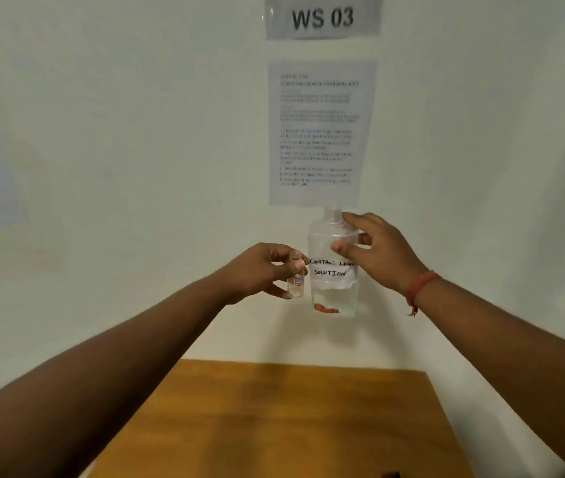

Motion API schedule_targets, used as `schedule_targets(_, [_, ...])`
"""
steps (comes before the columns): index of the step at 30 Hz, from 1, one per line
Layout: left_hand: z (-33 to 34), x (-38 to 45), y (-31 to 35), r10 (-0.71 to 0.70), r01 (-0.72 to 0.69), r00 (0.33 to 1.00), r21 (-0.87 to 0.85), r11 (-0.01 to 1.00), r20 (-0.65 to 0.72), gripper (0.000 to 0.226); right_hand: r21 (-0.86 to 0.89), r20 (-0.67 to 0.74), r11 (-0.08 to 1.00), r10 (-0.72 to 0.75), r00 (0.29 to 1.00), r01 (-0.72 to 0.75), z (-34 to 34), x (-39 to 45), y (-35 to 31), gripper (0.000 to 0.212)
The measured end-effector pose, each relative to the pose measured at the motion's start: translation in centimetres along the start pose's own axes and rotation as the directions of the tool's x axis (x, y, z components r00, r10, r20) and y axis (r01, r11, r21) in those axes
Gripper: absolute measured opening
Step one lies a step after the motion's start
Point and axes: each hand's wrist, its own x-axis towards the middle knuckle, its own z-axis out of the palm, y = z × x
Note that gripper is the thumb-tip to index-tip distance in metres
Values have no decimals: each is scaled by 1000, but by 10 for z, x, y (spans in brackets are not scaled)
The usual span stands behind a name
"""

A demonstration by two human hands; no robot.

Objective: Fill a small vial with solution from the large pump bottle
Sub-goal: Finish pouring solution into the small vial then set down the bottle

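Note:
My left hand [260,270] holds a small clear vial [296,282] upright in the air, its open mouth at the top, a little liquid at its bottom. Just to its right, my right hand [381,253] grips the upper part of a large clear bottle [332,294] with a white label reading "CONTACT LENS SOLUTION". The bottle is upright, with no cap or pump on its open neck, and liquid fills only its lower part. The vial and bottle almost touch side by side, both raised well above the table.
A brown wooden table [274,419] lies below my arms. A white wall is close behind, with a printed instruction sheet [320,132] and a "WS 03" sign [322,17]. A small dark object [390,474] peeks in at the bottom edge.

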Motion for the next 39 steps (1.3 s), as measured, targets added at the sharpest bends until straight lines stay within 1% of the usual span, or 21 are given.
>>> schedule_targets(5, [-39, 19, 71, 41, -41, 999, 16, 999, -12, 26, -35, -53, 997, -63, 997, 62, -43, 44, -45, 53])
schedule_targets(12, [-70, 30, 142, 112, -110, 993, 46, 993, -26, 28, -89, -119, 990, -118, 986, 107, -93, 89, -95, 58])
schedule_targets(14, [-73, 31, 157, 124, -122, 992, 58, 991, -31, 27, -107, -133, 988, -129, 983, 115, -104, 98, -105, 60])
schedule_targets(19, [-75, 35, 182, 146, -143, 989, 82, 986, -37, 26, -141, -133, 977, -179, 975, 160, -124, 112, -126, 52])
schedule_targets(24, [-76, 36, 198, 151, -146, 987, 94, 985, -51, 25, -114, -149, 984, -154, 977, 138, -140, 121, -136, 63])
schedule_targets(27, [-77, 35, 207, 165, -158, 985, 107, 982, -58, 25, -80, -160, 988, -143, 977, 131, -147, 123, -139, 64])
schedule_targets(32, [-75, 33, 215, 174, -165, 982, 109, 980, -69, 26, 24, -155, 993, -110, 982, 115, -151, 119, -139, 62])
schedule_targets(36, [-71, 31, 216, 171, -163, 983, 115, 980, -68, 27, 169, -127, 981, -77, 989, 98, -149, 111, -136, 54])
schedule_targets(39, [-68, 30, 218, 168, -158, 983, 126, 979, -68, 27, 220, -99, 972, -63, 993, 84, -151, 107, -136, 48])
